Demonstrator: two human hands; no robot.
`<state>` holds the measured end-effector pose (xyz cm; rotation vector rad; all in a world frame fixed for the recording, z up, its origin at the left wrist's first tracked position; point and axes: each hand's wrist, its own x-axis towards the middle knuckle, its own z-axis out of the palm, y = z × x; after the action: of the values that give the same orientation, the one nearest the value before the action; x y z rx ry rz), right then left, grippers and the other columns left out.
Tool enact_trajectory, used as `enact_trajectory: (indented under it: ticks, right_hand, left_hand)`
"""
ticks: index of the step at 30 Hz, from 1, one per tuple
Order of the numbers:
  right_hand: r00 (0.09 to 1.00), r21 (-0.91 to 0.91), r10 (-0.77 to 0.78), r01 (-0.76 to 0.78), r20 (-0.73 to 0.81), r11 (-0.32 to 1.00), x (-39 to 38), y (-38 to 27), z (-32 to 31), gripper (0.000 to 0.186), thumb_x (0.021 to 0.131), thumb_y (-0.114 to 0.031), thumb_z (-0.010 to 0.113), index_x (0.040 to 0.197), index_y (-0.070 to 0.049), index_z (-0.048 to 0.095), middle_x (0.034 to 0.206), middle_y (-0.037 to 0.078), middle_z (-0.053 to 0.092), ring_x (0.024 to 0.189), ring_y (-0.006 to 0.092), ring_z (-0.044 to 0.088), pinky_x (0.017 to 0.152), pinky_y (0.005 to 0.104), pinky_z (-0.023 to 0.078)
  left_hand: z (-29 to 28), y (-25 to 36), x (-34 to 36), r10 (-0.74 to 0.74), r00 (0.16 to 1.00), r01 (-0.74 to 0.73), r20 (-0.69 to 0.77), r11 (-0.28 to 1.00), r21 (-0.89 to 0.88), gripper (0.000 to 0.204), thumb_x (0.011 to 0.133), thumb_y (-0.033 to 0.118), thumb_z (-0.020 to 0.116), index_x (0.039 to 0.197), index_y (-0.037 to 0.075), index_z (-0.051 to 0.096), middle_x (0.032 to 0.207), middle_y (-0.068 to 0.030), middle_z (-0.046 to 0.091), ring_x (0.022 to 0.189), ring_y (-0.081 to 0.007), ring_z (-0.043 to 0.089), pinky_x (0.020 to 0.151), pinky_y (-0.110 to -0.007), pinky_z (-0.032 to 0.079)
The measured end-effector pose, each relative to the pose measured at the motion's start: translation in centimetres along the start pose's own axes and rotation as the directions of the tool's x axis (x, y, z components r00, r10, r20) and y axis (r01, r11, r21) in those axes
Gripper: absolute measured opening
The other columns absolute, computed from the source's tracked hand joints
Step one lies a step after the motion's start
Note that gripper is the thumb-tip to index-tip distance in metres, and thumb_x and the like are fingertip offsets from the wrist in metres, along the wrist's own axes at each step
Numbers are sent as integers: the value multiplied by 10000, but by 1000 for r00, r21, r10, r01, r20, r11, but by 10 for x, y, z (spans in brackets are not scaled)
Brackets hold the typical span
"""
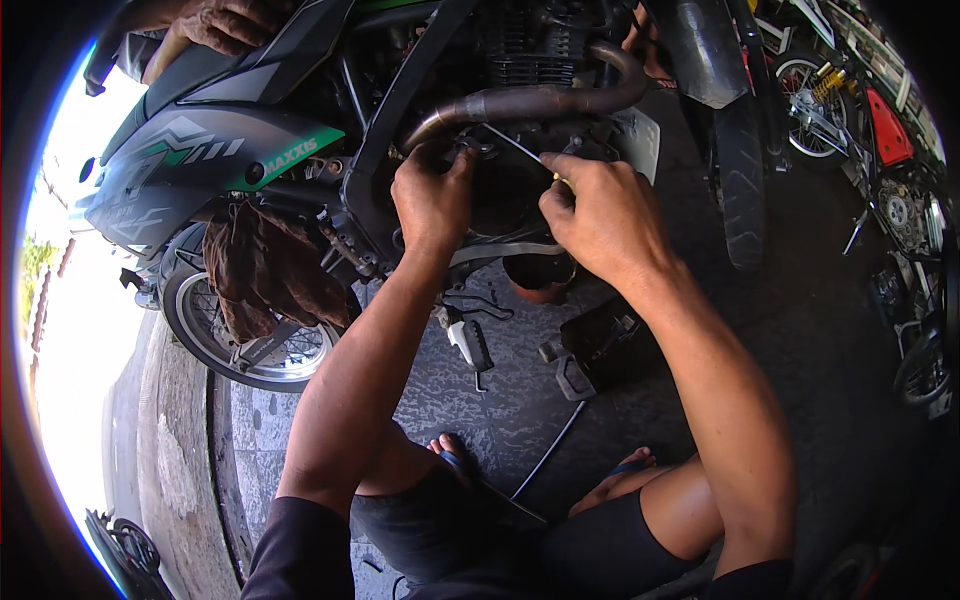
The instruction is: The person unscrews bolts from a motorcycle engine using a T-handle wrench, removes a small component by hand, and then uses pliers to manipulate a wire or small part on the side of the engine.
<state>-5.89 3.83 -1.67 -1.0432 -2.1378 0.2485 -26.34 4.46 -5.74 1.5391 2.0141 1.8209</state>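
Observation:
My right hand [600, 215] is closed on a screwdriver [515, 142] with a yellowish handle and long thin shaft, angled up-left toward the engine below the curved exhaust pipe [530, 101]. My left hand [430, 200] is closed at a small metal part [478, 147] near the shaft's far end; what its fingertips hold is too hidden to make out. Both hands are inside the lower frame of a dark motorcycle with green trim [175, 170], around the dark engine cavity. The finned cylinder [530, 50] sits above the pipe.
A co-worker's hand [220, 28] rests at the upper left. A brown rag [255, 280] hangs by the wheel. A copper-coloured bowl [535, 285], a loose foot peg [468, 345], a dark box-like part [590, 355] and a long bar [545, 455] lie below. More motorcycles [885, 130] stand right.

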Motion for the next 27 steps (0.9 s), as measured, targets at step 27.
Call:
enact_trajectory:
  ticks: [27]
  right_hand:
    - [996,103,87,-88,15,991,5,5,23,260,869,-149,646,1070,2,714,778,211,714,731,350,728,686,429,604]
  left_hand:
    - [-3,2,1,53,999,-53,2,999,10,338,860,172,710,1149,-3,705,1104,-173,729,1065,-277,699,951,-362,507]
